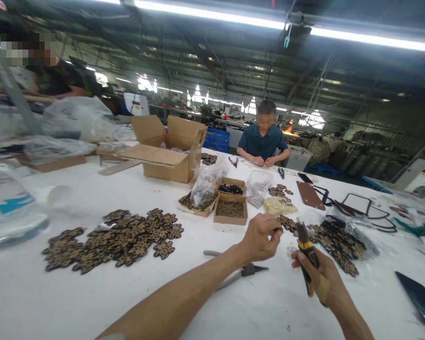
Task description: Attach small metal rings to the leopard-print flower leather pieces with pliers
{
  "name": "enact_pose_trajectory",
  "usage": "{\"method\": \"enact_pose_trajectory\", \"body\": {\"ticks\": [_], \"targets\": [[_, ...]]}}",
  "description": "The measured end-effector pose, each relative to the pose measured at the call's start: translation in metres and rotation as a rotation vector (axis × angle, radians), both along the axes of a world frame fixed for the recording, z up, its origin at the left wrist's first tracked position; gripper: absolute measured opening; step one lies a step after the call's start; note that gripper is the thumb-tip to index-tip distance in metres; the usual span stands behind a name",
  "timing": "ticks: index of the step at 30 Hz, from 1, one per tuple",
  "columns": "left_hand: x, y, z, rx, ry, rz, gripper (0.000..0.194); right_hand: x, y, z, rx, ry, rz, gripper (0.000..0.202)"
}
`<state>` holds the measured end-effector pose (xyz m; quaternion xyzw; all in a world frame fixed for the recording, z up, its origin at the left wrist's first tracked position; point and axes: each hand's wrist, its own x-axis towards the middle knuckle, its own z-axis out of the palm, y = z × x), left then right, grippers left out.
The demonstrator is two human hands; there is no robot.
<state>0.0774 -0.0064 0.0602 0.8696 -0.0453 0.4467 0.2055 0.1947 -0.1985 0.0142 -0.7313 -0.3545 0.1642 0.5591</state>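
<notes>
My left hand [261, 238] is closed, its fingertips pinching a small dark piece [278, 230] that is mostly hidden. To its right, my right hand [317, 271] is wrapped round yellow-and-black pliers [307, 250], their jaws pointing up. Beneath my left forearm lie grey-handled pliers [248, 270] with dark jaws. A pile of brown, flower-shaped pieces [109, 241] spreads over the white table [74, 302] on the left, and another pile [340, 248] is right of my right hand. Tiny pale pieces [291, 250] lie between my hands.
Small boxes of brass-coloured beads [230, 209] and black parts [231, 189] stand beyond my left hand, near an open carton [166, 165]. A yellowish bag [279, 206] lies beside them. Across the table sits a person [264, 139]. A dark phone-like slab [420, 297] is at the right.
</notes>
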Motion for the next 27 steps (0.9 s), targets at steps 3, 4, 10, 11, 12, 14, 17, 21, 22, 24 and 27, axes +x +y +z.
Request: {"method": "enact_pose_trajectory", "body": {"ticks": [3, 4, 10, 11, 12, 14, 17, 21, 22, 24, 27], "targets": [[-0.002, 0.004, 0.009, -0.030, -0.055, -0.017, 0.006, -0.010, 0.003, 0.005, -0.027, -0.121, 0.012, 0.049], [-0.003, 0.005, 0.011, -0.042, -0.068, -0.026, 0.005, -0.015, 0.003, 0.008, -0.037, -0.168, 0.004, 0.048], [-0.007, 0.005, 0.024, -0.055, -0.108, -0.063, 0.006, -0.033, 0.010, 0.008, 0.036, -0.248, -0.068, 0.054], [-0.008, 0.005, 0.026, -0.049, -0.108, -0.062, 0.006, -0.033, 0.011, 0.005, 0.066, -0.240, -0.070, 0.058], [-0.008, 0.004, 0.027, -0.041, -0.103, -0.059, 0.006, -0.032, 0.013, 0.001, 0.094, -0.246, -0.072, 0.062], [-0.009, 0.004, 0.029, -0.026, -0.087, -0.053, 0.006, -0.029, 0.016, -0.006, 0.122, -0.311, -0.077, 0.066], [-0.011, 0.003, 0.031, -0.017, -0.071, -0.060, 0.006, -0.022, 0.017, -0.014, 0.105, -0.479, -0.060, 0.061], [-0.012, 0.002, 0.033, -0.020, -0.054, -0.084, 0.007, -0.014, 0.016, -0.016, 0.101, -0.687, -0.063, 0.058], [-0.013, 0.001, 0.033, -0.018, -0.042, -0.094, 0.008, -0.013, 0.016, -0.016, 0.103, -0.724, -0.078, 0.058], [-0.013, 0.000, 0.033, -0.015, -0.021, -0.117, 0.009, -0.012, 0.016, -0.016, 0.101, -0.778, -0.111, 0.058], [-0.012, -0.001, 0.032, -0.033, -0.029, -0.140, 0.011, -0.011, 0.015, -0.017, 0.091, -0.820, -0.133, 0.057]]}}
